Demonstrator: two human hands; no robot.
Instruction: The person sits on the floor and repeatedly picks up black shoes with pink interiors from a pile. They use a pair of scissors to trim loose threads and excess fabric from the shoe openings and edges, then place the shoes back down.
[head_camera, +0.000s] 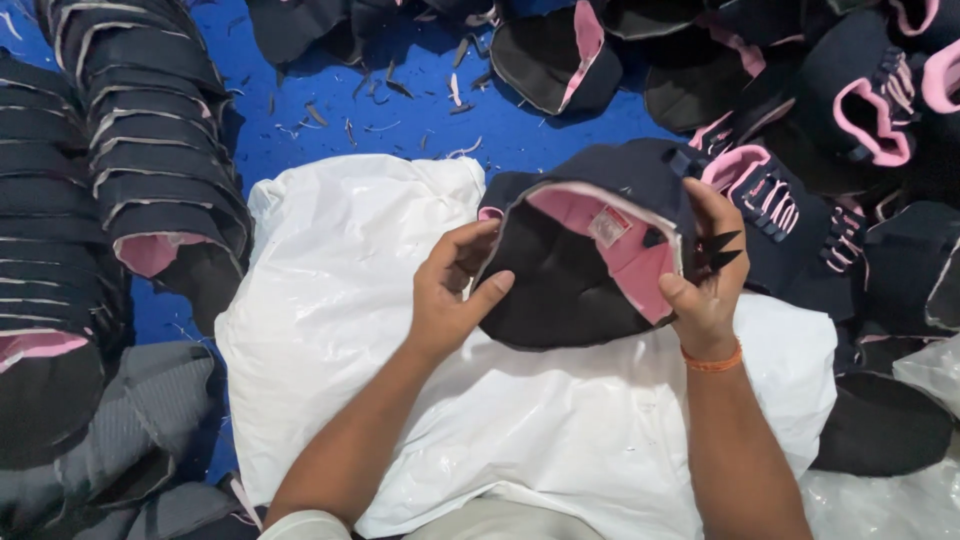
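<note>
One dark navy fabric shoe upper with pink lining (590, 250) is in your hands right now, held open side up over the white plastic sheet (340, 330) that covers your lap. Your left hand (450, 290) pinches its near edge, thumb on the dark inner sole area and fingers curled behind the rim. Your right hand (705, 275) is closed on the opposite edge, beside the small black pointed tabs and just below the pink laces.

Judging by the piles, you seem to be partway through. To your left, a long nested stack of dark uppers (150, 140) lies in neat rows, which looks like finished or sorted pieces. To your right, a loose heap of navy and pink uppers (850, 110) lies tumbled, and those appear to be waiting. Small dark fabric trimmings (400, 90) are scattered over the blue surface (330, 130) beyond the sheet. I cannot tell how many pieces remain.
</note>
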